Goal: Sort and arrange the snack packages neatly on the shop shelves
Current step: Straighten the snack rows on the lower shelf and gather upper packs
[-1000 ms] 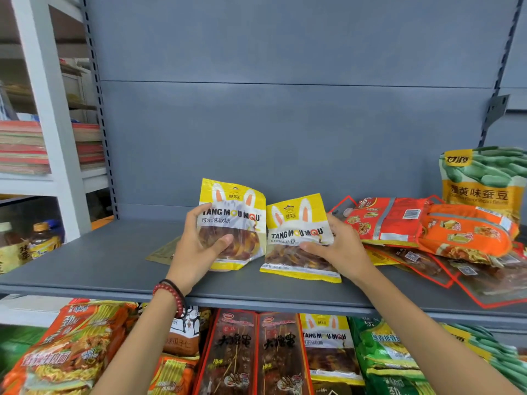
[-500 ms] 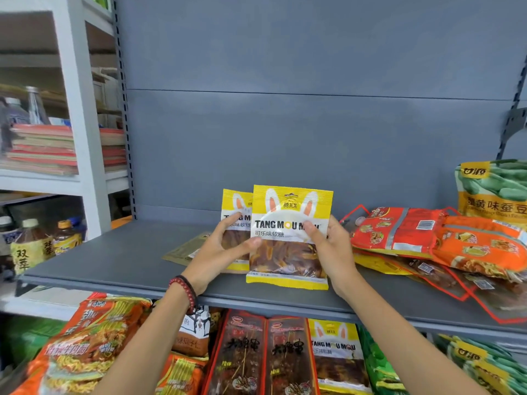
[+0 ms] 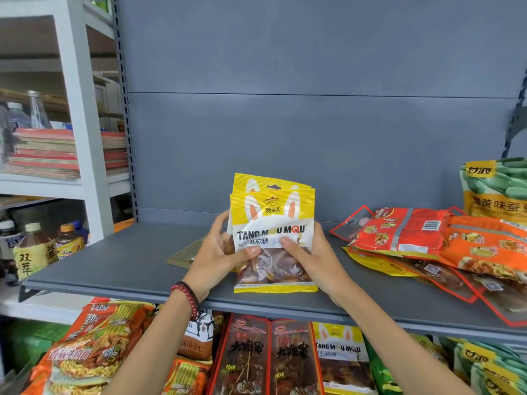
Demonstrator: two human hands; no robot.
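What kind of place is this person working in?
Probably a small grocery shop: a grey metal shelf bearing orange snack packets, matching yellow candy bags held up, and bottled drinks on the neighbouring white rack.

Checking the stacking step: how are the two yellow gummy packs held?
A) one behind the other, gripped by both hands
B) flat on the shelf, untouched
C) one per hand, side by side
A: the front yellow pack covers the rear pack, whose top edge peeks above it, while the left hand and right hand grip the sides.
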